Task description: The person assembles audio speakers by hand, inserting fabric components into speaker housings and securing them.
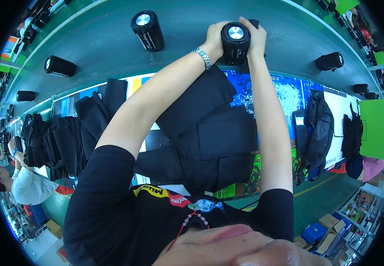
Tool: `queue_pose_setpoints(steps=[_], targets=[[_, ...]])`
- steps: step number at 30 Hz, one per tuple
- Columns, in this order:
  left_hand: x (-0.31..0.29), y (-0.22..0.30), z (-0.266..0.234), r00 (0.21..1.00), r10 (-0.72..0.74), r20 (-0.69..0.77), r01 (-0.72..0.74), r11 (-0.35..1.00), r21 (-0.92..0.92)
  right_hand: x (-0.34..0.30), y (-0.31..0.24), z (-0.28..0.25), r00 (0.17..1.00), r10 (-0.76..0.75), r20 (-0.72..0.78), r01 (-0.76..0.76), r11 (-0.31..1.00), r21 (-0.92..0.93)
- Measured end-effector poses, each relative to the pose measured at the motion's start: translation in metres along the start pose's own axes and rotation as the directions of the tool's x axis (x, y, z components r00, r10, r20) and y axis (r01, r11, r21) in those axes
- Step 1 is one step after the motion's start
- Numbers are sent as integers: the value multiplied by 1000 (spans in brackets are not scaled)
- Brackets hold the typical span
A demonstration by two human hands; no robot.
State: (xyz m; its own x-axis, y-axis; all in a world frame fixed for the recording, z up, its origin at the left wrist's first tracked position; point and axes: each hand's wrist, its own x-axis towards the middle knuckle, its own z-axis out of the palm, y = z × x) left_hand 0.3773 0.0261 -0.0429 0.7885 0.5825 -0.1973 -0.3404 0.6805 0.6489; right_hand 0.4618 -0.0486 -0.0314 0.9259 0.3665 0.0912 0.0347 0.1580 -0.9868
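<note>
Up at one o'clock, the black cylindrical speaker with a shiny silver end disc [235, 48] sits between the left hand [215, 37] and the right hand [257, 40], and handling it looks like the step in hand! The next move, I'd judge, calls for steady, even pressure from both sides. The grip: left on its nine o'clock flank, right on its three, spread just about the cylinder's width; the fingertips behind are hard to tell. Toward six o'clock from it, flat black fabric pieces [227, 133] overlap on the table covered with colourful printed sheets [289, 93], untouched by either palm.
</note>
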Motion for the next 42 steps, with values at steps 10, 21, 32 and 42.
queue_pose_setpoints(steps=[10,21,32,42], targets=[[15,-26,16,892,245,-379,-62,898,436,23,60,-38,966,-64,-251,42,995,-89],[-126,75,-20,985,126,116,-171,784,597,-66,-119,-114,937,2,-350,150,901,407],[-246,94,-71,992,122,35,-119,793,597,-207,-75,28,750,167,639,-513,757,404],[-265,106,-108,936,326,-135,-257,892,372,-219,-50,40,786,253,564,-425,883,198]])
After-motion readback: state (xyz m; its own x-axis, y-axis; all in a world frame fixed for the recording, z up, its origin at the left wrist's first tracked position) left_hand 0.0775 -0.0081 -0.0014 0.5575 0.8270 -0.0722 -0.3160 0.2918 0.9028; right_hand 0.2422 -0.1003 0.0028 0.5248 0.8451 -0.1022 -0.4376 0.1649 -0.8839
